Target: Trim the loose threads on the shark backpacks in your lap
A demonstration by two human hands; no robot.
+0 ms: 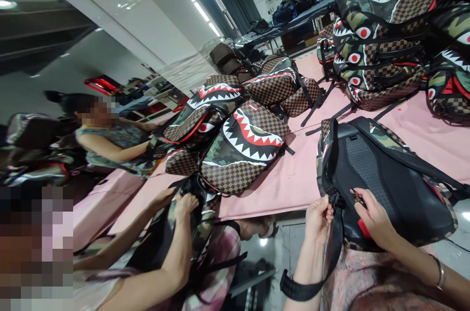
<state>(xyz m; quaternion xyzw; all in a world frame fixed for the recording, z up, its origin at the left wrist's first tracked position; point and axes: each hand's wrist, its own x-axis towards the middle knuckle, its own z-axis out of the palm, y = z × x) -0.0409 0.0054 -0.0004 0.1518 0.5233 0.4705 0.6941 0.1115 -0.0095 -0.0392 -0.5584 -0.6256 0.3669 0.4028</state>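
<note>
A backpack (400,193) lies with its black padded back facing up, partly on the pink table and over my lap. My left hand (318,218) is closed on a black strap (336,242) beside a dark buckle, at the backpack's left edge. The strap's loose end hangs in a loop below that hand. My right hand (372,215) is just to the right, over the black back panel, thumb and fingers pinched round a small dark thing that I cannot make out. A red patch shows under this hand.
Shark-mouth backpacks (244,149) lie on the pink table (282,183), with a tall stack (389,71) at the back right. Close on the left, a person's hands (187,203) work on another bag. Another person (113,134) handles bags farther off.
</note>
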